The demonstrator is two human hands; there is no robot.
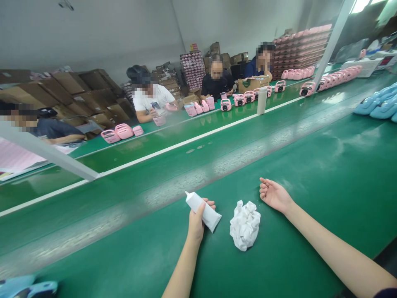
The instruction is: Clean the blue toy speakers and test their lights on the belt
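My left hand (195,223) is closed around a white squeeze tube (203,209), thumb across its top. The tube's narrow nozzle points up and to the left, its flat crimped end down to the right. Palm turned upward, my right hand (275,195) rests on the green work surface (279,256) with its fingers loosely curled and nothing in it. Between the two hands lies a crumpled white cloth or paper wad (245,226), touching neither.
Light-blue plastic casings sit at the right edge (380,103) and lower left (27,287). Across the belt, several people work beside a row of pink casings (249,97). A beige cylinder (262,100) stands on the far side. Slanted white posts (333,43) rise from the line.
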